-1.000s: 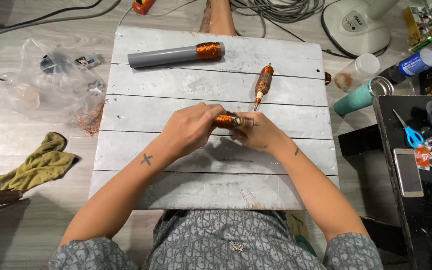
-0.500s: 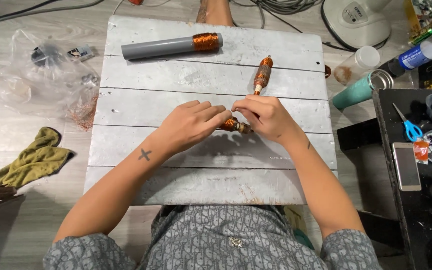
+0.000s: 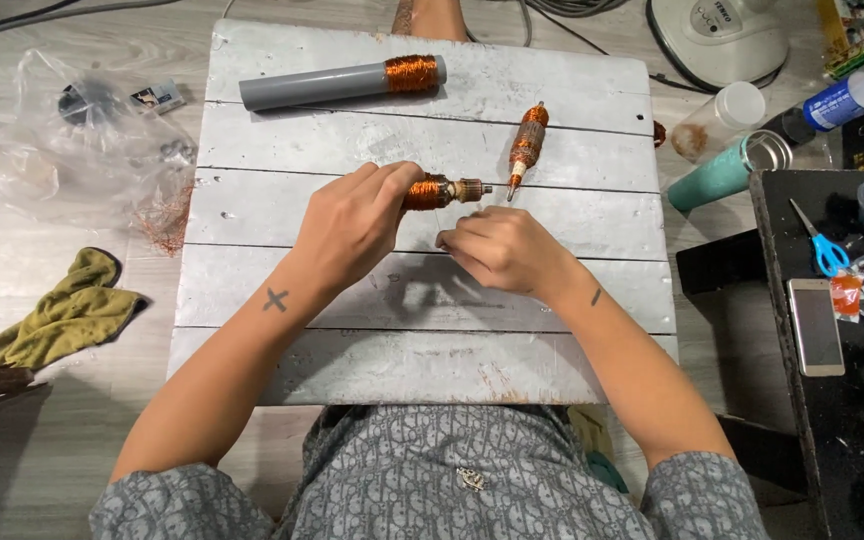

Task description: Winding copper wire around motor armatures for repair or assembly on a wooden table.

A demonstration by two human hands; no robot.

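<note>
The left hand (image 3: 352, 225) holds a small copper-wound rotor (image 3: 442, 190) in a closed grip, thumb and fingers pinched around its winding end, near the middle of the white plank tabletop (image 3: 252, 290). A moment earlier both hands were bunched over this part and hid most of it; now the right hand (image 3: 497, 250) has drawn back toward the near edge and sits just below the rotor, apart from it, so the winding and the short shaft tip show plainly. The right hand's fingers are curled and pinched together, closed, but whether they hold a fine strand of wire I cannot tell. The rotor itself has shifted a little toward the far edge and lies level, its shaft pointing to the right edge, close to the tip of a second wound rotor (image 3: 526, 145) that lies upright on the boards.

Judging from the separation, the two-handed work on the part has given way to a one-handed hold, perhaps with wire being drawn off sideways.

Near the far edge lies a grey tube (image 3: 312, 85) with a band of copper wire, unmoved. Off the left edge, loose copper strands (image 3: 164, 225) lie beside a clear plastic bag (image 3: 42, 150), and a green cloth (image 3: 62, 315) rests on the floor.
</note>
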